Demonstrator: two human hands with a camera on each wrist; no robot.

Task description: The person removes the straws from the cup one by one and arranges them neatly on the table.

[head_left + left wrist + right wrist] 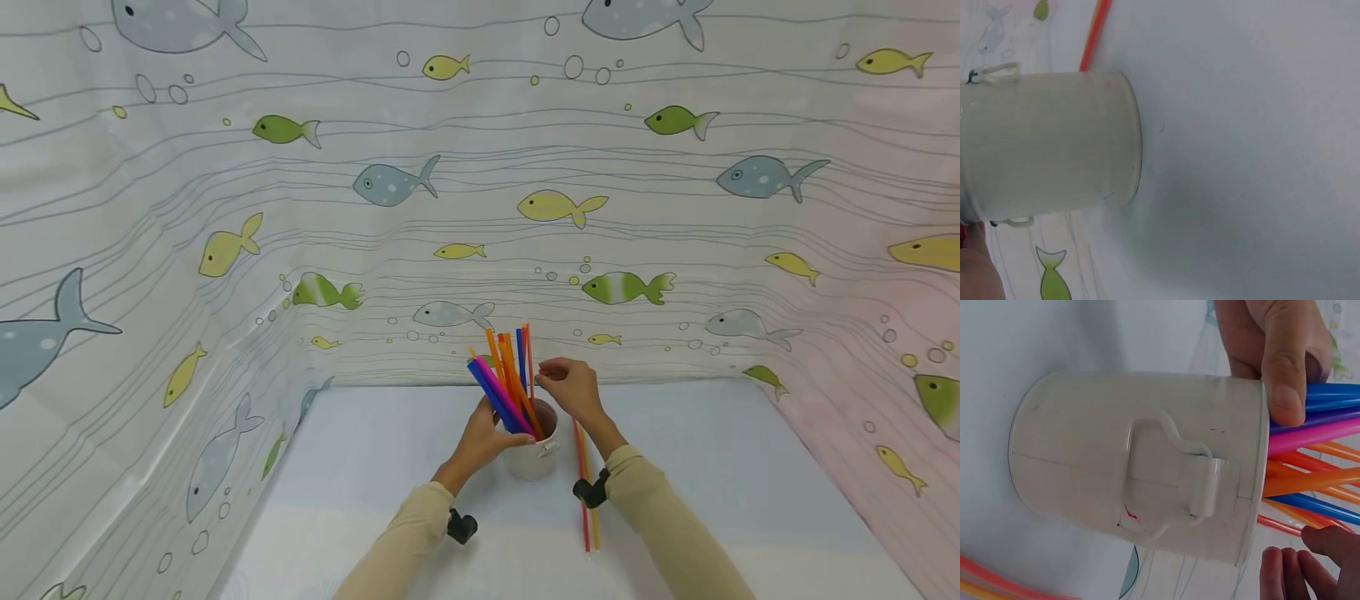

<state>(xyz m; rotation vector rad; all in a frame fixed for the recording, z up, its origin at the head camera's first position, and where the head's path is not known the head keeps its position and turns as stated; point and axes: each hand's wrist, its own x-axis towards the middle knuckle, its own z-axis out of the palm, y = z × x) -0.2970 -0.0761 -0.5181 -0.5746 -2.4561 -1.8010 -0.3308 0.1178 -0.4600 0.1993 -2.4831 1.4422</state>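
Observation:
A cream container point(532, 462) with side handles stands upright, holding several straws point(498, 392) in blue, pink, orange and red that lean out of its mouth. My left hand point(480, 437) grips its rim from the left; in the right wrist view the thumb point(1287, 403) lies at the rim beside the blue and purple straws. Bent but holding nothing visible, the fingers of my right hand point(576, 393) are beside a thin red straw point(1279, 525) at the mouth's right. The left wrist view shows the container's side point(1054, 144) and part of a hand point(979, 272).
A red straw point(582, 500) and a yellow-orange straw point(592, 508) lie side by side on the white table point(375, 467), right of the container. A fish-patterned sheet point(465, 283) surrounds the table at the back and both sides.

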